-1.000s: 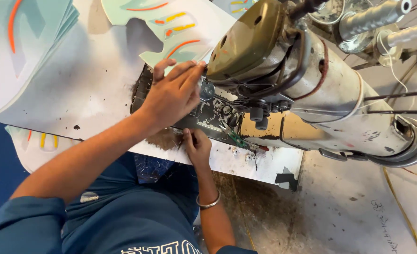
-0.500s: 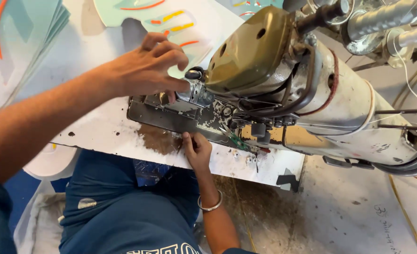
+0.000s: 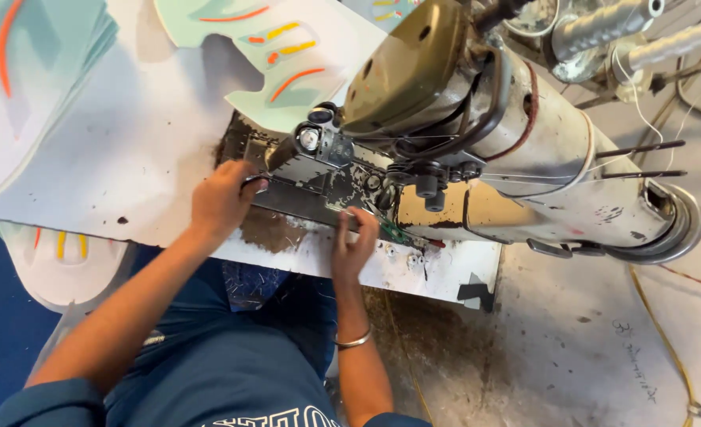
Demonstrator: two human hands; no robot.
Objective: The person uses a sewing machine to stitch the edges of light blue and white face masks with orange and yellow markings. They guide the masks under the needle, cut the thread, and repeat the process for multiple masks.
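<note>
Left hand (image 3: 222,199) clamps its grip on the dark metal plate (image 3: 303,190) of the sewing machine (image 3: 508,150); right hand (image 3: 356,243), fingers seemingly apart, should steady it on the counter (image 3: 129,158)

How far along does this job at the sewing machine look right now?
Done: a stack of printed pieces sits at the upper left of the white table. In hand: the left hand grips the end of the dark metal plate under the sewing machine, while the right hand rests at the plate's near edge. Left: no piece lies under the needle; another printed piece waits behind the machine.
</note>
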